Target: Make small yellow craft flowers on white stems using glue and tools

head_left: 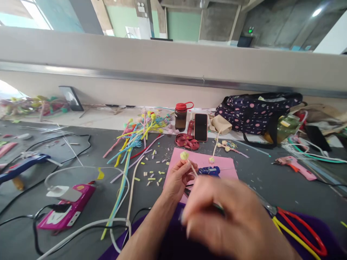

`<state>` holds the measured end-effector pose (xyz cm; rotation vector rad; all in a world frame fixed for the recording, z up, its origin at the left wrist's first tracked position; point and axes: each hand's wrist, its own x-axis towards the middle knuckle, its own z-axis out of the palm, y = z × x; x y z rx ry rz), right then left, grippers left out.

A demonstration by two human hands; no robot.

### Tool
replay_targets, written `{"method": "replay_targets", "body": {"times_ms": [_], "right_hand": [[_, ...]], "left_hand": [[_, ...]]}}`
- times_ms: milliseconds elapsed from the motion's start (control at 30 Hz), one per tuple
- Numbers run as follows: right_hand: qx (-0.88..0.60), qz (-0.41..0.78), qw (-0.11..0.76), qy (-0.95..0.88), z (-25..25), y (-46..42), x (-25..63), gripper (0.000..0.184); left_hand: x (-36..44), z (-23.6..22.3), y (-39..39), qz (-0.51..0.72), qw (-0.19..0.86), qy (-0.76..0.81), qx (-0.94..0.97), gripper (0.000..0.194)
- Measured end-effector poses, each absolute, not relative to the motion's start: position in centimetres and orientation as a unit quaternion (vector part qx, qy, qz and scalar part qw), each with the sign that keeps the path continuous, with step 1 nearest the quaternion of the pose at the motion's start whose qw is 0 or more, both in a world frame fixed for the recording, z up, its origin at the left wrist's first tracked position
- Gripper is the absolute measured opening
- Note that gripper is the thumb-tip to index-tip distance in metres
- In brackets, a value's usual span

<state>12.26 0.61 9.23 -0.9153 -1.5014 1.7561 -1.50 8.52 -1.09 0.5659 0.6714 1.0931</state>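
My left hand (180,177) is closed in a pinch around a cream pipe cleaner (194,170) just below a small pale yellow fuzzy ball (184,155). The stem slants down to the right and passes out of sight behind my right hand (225,213). That hand is close to the camera and blurred, its fingers curled together; what they hold, if anything, is hidden. Beneath both hands lies a pink sheet (202,155). On it are a dark blue patterned handle (209,170) and a second cream stem with a fuzzy tip (211,159).
Short cut pieces (151,179) and a heap of coloured pipe cleaners (135,135) lie left of the sheet. A magenta power strip (78,206) with cables is further left. Red-and-yellow-handled scissors (300,231) and a pink glue gun (295,167) lie right. A bottle (180,117) and phone (201,127) stand behind.
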Motion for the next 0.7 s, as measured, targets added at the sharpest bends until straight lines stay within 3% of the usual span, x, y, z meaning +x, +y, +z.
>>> {"method": "replay_targets", "body": {"times_ms": [100,167,267,400,533,700], "right_hand": [[-0.509,0.431,0.366,-0.649,8.1,4.0,12.2,0.008],[-0.563,0.331,0.321,-0.685,6.9,5.5,12.3,0.009],[-0.574,0.319,0.263,-0.707,4.9,6.7,12.5,0.009],[-0.551,0.291,0.257,-0.739,3.9,7.2,12.0,0.009],[-0.55,0.209,0.213,-0.78,5.4,7.9,12.1,0.013],[-0.582,0.05,0.142,-0.799,8.5,10.2,16.1,0.011]], "left_hand": [[-1.7,-1.0,8.3,0.527,0.76,0.295,0.242,0.015],[-1.6,-1.1,8.2,0.529,0.753,0.306,0.242,0.017],[-1.4,-1.3,8.1,0.538,0.741,0.318,0.245,0.019],[-1.4,-1.2,7.9,0.539,0.738,0.316,0.254,0.02],[-1.6,-1.2,7.9,0.533,0.734,0.32,0.273,0.025],[-1.4,-1.3,7.7,0.44,0.757,0.359,0.322,0.034]]}}
